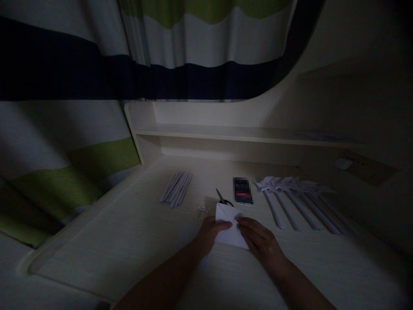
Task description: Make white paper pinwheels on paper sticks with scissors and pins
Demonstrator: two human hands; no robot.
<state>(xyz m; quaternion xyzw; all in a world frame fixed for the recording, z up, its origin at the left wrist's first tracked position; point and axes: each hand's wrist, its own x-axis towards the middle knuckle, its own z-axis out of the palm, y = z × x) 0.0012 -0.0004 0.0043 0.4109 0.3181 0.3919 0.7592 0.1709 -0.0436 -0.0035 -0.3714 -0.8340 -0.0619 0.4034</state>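
Both forearms reach in from six o'clock, my left hand (211,232) and right hand (258,239) pinching the folded white paper (229,224) at desk centre, whose crease may skew in this dimness, I judge.

Matt white paper sheet (229,227) on pale, wood-grain desk (129,241).

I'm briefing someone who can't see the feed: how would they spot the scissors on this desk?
Start at the pale desk under the striped curtain. Both hands, left hand and right hand, press a folded white paper. Just behind its top edge lie the scissors, left of the dark phone: the only thin, dark item among white paper pieces.
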